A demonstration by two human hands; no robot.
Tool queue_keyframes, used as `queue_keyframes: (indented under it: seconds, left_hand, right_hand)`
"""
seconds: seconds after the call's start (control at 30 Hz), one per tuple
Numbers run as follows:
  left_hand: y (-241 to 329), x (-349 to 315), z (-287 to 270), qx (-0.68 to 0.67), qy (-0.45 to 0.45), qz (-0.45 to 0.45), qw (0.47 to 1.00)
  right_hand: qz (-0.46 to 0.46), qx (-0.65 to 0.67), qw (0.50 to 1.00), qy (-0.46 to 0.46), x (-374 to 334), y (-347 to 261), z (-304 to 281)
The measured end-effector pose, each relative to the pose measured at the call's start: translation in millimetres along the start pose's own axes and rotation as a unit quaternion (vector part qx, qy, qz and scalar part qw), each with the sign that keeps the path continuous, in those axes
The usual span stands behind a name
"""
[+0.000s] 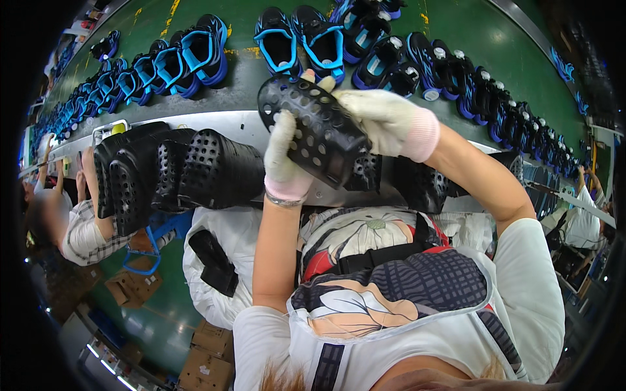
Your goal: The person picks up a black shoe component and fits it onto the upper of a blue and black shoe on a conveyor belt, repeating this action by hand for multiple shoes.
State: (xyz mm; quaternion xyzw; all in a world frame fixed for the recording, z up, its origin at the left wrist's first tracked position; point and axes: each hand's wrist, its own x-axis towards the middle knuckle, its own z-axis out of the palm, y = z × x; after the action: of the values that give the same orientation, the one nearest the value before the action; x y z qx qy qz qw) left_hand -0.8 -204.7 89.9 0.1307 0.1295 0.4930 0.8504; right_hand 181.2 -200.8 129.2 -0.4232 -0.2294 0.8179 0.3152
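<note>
Both gloved hands grip black plastic shoe inserts [313,130] pierced with round holes, held tilted over the metal edge of the bench. My left hand [285,156] is closed on the near left side, thumb across the holed face. Around the far right side wraps my right hand [385,117], some of its fingers hidden. How many inserts are nested together I cannot tell. Just beyond them, a pair of black shoes with blue linings [277,49] faces away on the green surface.
Stacks of black perforated inserts [208,169] lie to the left, with more [427,186] at right. Long rows of shoes [156,68] run left and right; some at right [450,72] have white stuffing. A co-worker [85,221] sits at left near a blue stool [142,251] and cardboard boxes [207,365].
</note>
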Motion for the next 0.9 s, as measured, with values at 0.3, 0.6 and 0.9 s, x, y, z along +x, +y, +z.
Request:
queue_keyframes:
  seconds: [0.3,0.6,0.9]
  left_hand:
    - [20.6,42.9,-39.1,0.060,0.141,0.001,0.988]
    - [37.3,102.8,-92.9,0.466,0.293,0.107,0.828]
    - [19.8,110.1,-129.4,0.817,0.123,0.153,0.542]
  right_hand:
    - [-0.051,-0.703,0.698,0.129,39.8,-10.2,32.5]
    - [0.021,-0.692,0.705,0.153,104.9,-44.2,21.2]
    - [0.150,-0.755,0.625,0.134,190.4,-107.4,-24.0]
